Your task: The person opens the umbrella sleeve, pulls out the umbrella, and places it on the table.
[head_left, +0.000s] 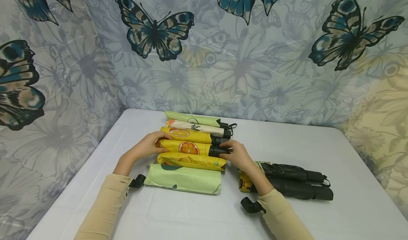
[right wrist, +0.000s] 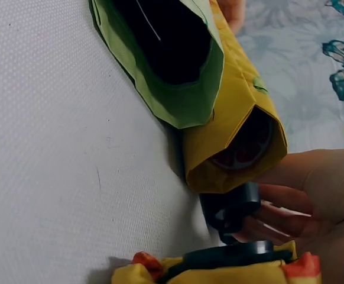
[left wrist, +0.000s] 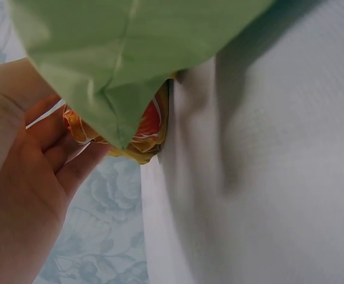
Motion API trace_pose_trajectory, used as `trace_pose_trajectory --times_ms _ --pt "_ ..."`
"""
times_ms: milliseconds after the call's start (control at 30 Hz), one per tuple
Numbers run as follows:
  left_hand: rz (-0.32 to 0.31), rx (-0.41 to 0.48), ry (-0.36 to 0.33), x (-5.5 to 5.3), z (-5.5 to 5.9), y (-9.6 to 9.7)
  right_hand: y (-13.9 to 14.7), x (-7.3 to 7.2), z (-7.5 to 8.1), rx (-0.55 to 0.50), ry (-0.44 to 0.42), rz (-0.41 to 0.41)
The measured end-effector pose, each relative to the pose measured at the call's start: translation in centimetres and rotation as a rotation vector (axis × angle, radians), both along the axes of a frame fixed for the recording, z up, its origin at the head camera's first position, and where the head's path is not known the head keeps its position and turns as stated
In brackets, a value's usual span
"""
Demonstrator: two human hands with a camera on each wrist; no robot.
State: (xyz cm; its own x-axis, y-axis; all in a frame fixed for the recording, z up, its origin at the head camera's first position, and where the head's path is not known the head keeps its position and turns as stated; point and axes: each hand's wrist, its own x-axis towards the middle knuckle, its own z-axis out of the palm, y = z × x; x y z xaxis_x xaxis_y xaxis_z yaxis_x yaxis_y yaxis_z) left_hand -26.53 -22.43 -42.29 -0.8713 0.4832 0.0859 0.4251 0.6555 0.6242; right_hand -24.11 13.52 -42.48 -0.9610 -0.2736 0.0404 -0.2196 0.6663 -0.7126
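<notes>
A yellow folded umbrella (head_left: 194,148) with an orange-slice print lies crosswise on the table, its black handle (head_left: 217,150) to the right. My left hand (head_left: 145,147) holds its left end between thumb and fingers. At the other end my right hand (head_left: 239,158) pinches the handle. Just behind it lies another yellow umbrella (head_left: 196,136) with a black handle. In front are a flat yellow sleeve (head_left: 191,161) and a light green sleeve (head_left: 183,180). The right wrist view shows the open mouths of the green sleeve (right wrist: 187,109) and yellow sleeve (right wrist: 231,139).
Farther back lie a cream umbrella (head_left: 197,127) and a light green one (head_left: 192,119), parallel to the yellow ones. Two black folded umbrellas (head_left: 299,189) lie on the right, partly behind my right forearm. A butterfly-print cloth (head_left: 229,73) hangs behind the white table (head_left: 318,141).
</notes>
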Motion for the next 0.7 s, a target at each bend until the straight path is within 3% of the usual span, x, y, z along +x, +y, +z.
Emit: trace_pose_trajectory --times_ms 400,700 --pt "0.0 -0.001 0.012 -0.09 -0.15 -0.05 0.18 -0.08 -0.15 0.025 0.01 0.009" --pt "-0.016 -0.034 0.033 -0.13 -0.15 0.06 0.54 -0.06 -0.41 0.004 0.08 0.066"
